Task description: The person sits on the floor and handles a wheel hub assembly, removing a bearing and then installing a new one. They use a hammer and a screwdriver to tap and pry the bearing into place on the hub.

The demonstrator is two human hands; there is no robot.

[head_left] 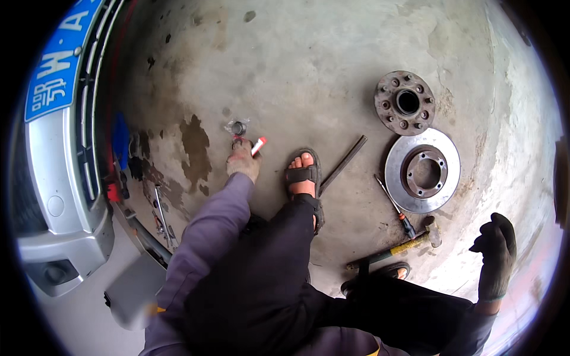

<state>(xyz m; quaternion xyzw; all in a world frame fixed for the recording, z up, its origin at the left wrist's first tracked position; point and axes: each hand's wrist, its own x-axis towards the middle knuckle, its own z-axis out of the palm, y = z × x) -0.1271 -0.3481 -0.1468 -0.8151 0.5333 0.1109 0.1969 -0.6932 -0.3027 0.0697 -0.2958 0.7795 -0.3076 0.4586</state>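
Observation:
My left hand (242, 161), bare, reaches down to the concrete floor with its fingers closed on a small red-and-white box (258, 146). Just beyond the fingertips sits a small metal ring (238, 128), bearing-like, with clear plastic film around it. At the far right my right hand (497, 258) wears a dark grey glove. It is raised with its fingers apart and nothing in it. Nearest to that hand lies a hammer (409, 244) with a yellow-and-black handle. Beside the hammer are a screwdriver (399, 209) and a shiny brake disc (396, 172).
A studded wheel hub (385, 107) lies beyond the disc, against its edge. A metal bar (344, 164) rests beside my sandalled foot (303, 175). On the left stands a silver car bumper (56, 160) with a blue plate. Wrenches (161, 213) lie beside the car.

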